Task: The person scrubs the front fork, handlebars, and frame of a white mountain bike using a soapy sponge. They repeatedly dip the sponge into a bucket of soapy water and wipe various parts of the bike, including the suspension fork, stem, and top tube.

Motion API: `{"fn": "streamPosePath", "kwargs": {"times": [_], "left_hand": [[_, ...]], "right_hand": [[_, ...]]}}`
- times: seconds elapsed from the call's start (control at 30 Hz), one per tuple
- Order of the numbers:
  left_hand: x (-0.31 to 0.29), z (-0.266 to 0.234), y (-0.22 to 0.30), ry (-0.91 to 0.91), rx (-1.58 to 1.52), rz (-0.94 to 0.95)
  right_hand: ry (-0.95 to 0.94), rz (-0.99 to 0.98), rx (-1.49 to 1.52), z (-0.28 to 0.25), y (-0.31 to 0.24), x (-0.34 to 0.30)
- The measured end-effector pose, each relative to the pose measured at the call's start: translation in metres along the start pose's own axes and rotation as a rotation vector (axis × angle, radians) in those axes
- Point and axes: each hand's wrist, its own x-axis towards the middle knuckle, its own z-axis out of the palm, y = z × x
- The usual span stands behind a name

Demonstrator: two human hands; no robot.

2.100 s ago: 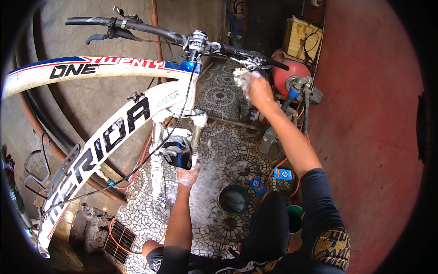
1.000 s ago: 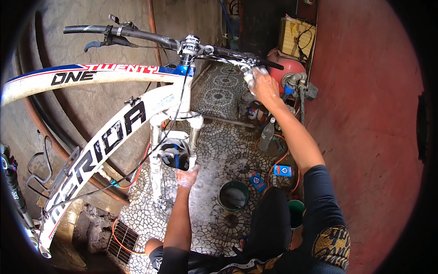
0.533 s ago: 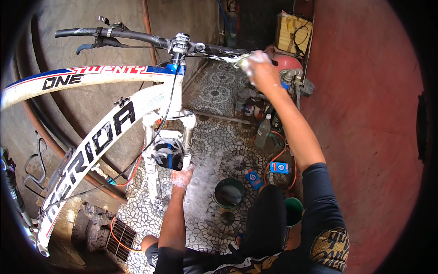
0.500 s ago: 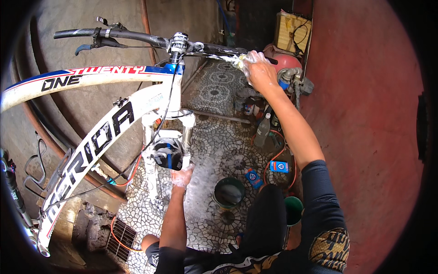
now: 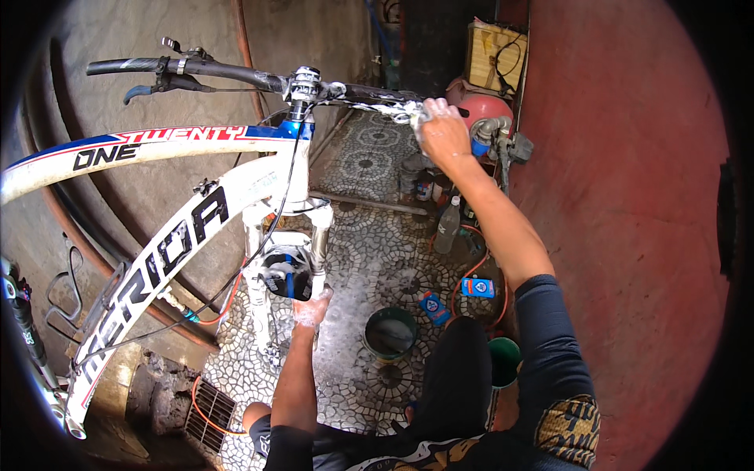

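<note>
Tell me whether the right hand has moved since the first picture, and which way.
Yes. Judged against the handlebar, the right hand has moved rightward, farther out along it.

Uneven light, white bicycle frame (image 5: 255,174) bright, far recess (image 5: 434,51) in deep shadow, fisheye-bowed edges.

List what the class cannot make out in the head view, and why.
In the head view:
Right hand: its back and foam hide anything in its palm.
Left hand: its own back hides how far it wraps the fork.
Bike frame: dark rim cuts off the upper tube's left end.
Green bucket: the leg hides part.
</note>
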Motion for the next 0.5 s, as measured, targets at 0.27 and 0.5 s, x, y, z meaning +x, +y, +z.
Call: {"fn": "streamPosePath", "kwargs": {"times": [0.27, 0.5], "left_hand": [[-0.007, 0.011, -0.011, 0.143, 0.221, 0.196], [-0.002, 0.022, -0.007, 0.13, 0.08, 0.186]], "right_hand": [[-0.138, 0.014, 0.117, 0.006, -0.024, 0.02], [-0.085, -0.025, 0.451, 0.008, -0.114, 0.005]]}}
